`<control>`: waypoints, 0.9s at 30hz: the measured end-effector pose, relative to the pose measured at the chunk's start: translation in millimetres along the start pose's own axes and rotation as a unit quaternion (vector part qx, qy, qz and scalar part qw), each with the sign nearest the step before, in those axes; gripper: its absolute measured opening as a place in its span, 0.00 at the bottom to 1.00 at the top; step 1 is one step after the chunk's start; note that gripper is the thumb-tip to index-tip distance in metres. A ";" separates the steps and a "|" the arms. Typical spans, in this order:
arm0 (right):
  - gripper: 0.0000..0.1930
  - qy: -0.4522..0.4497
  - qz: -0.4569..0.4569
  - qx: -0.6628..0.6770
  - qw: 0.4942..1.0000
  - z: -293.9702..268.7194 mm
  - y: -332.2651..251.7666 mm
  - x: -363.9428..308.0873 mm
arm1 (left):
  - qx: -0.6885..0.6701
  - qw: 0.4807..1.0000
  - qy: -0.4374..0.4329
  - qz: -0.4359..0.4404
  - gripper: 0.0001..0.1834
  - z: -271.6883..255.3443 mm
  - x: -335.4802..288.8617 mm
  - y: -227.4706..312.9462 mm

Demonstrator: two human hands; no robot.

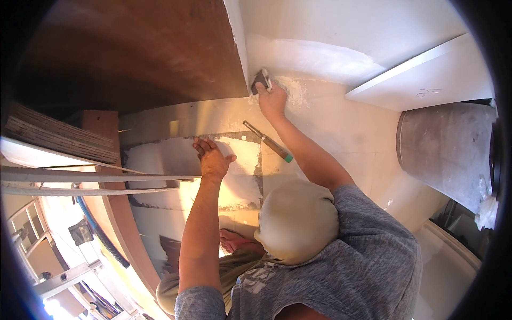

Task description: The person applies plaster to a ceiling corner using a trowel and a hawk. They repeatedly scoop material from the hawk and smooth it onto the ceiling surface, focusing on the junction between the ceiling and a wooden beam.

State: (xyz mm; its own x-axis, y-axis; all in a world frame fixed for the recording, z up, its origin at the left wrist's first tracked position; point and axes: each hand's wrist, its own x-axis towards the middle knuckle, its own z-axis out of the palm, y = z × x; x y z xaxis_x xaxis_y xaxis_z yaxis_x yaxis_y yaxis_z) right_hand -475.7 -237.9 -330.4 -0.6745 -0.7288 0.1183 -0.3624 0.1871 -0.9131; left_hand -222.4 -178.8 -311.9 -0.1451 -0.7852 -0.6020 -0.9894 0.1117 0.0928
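Ladder [64,277]: one, metal, lower left, in strong light. Boards: one stack [58,136], edges outward, number unclear. Strips [96,175]: two, long and narrow, their ends just beside the left wrist; the closest edges to that arm. Brown panel [138,53]: one, large, upper left, its pale end edge running down to the floor. Left hand [212,162]: palm down, fingers spread, grasping nothing, over a pale patch [160,154] with a ragged dark border. Loose tool [272,144]: one, slim, green-ended, lying between the hands, near the right forearm. Right hand [273,98]: closed around one dark hand tool [260,81] with a pale part, at the corner beside the panel's end; whitish crumbs [295,93] spread just beside it. White board [416,74]: one, upper right, leaning edge toward the work. Bucket [448,152]: one, grey, smeared, far right, well apart from the right arm, with the widest stretch of floor between. Floor [341,128]: cream, jointed, dusty, warmly lit at left. Wall [341,21]: pale, behind the right hand.
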 end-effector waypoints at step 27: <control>0.11 0.182 0.116 0.173 0.961 -234.9 132.5 -38.3 | -0.175 0.984 -0.013 -0.042 0.36 -23.8 -62.1 135.2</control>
State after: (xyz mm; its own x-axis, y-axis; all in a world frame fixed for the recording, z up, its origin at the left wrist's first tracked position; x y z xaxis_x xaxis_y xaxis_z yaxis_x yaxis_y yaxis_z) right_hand -649.0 -30.5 -364.3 -0.9140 -0.4045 -0.0322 0.0173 0.0404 -0.9990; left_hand -347.0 -129.5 -243.2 -0.0680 -0.7668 -0.6382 -0.9357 -0.1729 0.3075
